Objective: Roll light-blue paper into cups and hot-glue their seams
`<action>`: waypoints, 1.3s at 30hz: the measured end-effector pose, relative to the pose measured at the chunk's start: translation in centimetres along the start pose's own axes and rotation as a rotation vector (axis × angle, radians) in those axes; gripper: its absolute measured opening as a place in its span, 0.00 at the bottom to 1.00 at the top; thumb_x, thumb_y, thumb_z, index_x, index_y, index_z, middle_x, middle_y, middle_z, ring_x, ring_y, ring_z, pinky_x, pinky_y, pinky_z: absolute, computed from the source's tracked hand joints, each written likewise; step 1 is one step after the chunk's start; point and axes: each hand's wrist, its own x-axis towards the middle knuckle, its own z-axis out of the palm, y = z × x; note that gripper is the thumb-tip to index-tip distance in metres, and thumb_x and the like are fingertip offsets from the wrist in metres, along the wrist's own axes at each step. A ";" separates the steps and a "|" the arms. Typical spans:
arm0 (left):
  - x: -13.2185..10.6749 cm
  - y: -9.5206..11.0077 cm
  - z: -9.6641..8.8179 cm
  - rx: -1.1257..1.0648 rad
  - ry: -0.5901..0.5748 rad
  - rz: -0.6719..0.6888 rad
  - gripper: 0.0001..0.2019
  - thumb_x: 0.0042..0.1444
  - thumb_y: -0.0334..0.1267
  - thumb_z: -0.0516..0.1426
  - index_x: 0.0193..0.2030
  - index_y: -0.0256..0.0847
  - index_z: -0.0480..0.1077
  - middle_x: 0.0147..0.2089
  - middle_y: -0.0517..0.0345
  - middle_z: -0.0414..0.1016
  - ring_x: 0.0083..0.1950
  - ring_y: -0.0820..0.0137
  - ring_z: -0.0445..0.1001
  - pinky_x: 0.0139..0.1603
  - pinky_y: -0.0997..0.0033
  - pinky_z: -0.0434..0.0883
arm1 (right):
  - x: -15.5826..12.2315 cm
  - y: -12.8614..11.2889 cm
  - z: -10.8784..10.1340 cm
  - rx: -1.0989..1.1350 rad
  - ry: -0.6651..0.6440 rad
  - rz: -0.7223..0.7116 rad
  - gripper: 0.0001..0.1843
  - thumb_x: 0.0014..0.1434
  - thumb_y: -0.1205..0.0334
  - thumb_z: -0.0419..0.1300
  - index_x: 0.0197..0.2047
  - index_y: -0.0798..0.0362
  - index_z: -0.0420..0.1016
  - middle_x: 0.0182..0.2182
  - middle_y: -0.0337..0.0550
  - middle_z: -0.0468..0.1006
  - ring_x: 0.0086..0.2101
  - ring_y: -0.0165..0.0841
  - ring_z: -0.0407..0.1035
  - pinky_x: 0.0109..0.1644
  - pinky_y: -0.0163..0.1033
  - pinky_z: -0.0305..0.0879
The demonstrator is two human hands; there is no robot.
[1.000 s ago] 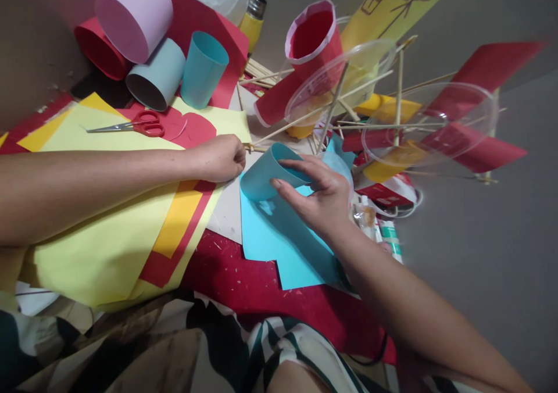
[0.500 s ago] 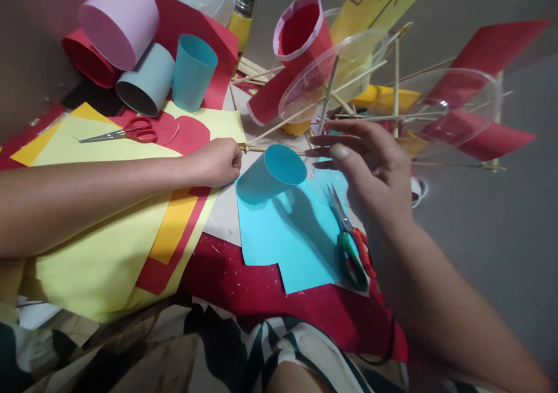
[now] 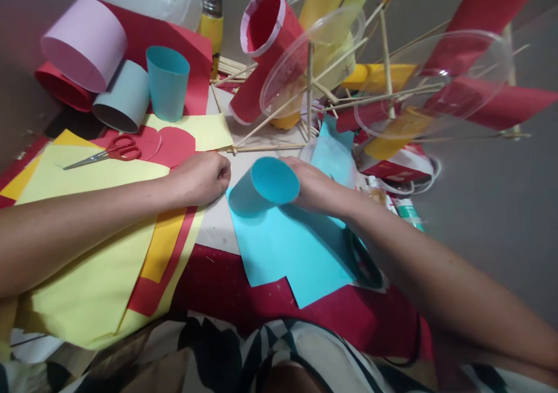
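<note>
Right hand (image 3: 311, 185) moved in; fingers hidden behind blue tube (image 3: 249, 194).

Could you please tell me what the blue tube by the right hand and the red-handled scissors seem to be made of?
Blue tube: probably matte card or stiff paper, given its thin rim and dull wall. Red-handled scissors: grey blades, apparently metal from their sheen; handles likely plastic, judging by their smooth, uniform red.
</note>
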 end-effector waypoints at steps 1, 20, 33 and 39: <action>-0.1 0.1 0.0 0.004 -0.011 -0.004 0.06 0.57 0.32 0.56 0.33 0.38 0.74 0.32 0.54 0.79 0.31 0.68 0.71 0.32 0.69 0.60 | 0.0 0.0 0.0 0.005 -0.006 0.007 0.02 0.53 0.61 0.60 0.30 0.49 0.71 0.33 0.47 0.77 0.36 0.40 0.68 0.45 0.48 0.67; -1.4 1.6 -0.1 -0.837 -0.309 -0.261 0.13 0.64 0.39 0.56 0.32 0.36 0.76 0.31 0.51 0.84 0.34 0.68 0.84 0.38 0.70 0.80 | -2.0 -1.3 -1.7 0.149 0.008 0.020 0.08 0.66 0.57 0.57 0.36 0.50 0.74 0.35 0.44 0.81 0.36 0.38 0.75 0.42 0.43 0.69; -1.7 1.1 0.9 -0.824 -0.297 -0.214 0.11 0.62 0.33 0.56 0.30 0.37 0.77 0.28 0.53 0.84 0.29 0.71 0.81 0.34 0.74 0.78 | -3.7 -2.9 -4.3 0.138 0.274 -0.103 0.13 0.65 0.62 0.60 0.51 0.46 0.79 0.48 0.45 0.85 0.51 0.42 0.78 0.56 0.52 0.76; -2.0 1.4 0.9 -0.761 -0.264 -0.189 0.11 0.61 0.32 0.57 0.29 0.36 0.77 0.27 0.53 0.83 0.28 0.72 0.80 0.31 0.76 0.76 | -5.3 -8.2 -8.6 0.126 0.116 -0.161 0.24 0.63 0.58 0.64 0.62 0.33 0.76 0.58 0.38 0.81 0.57 0.45 0.76 0.61 0.52 0.76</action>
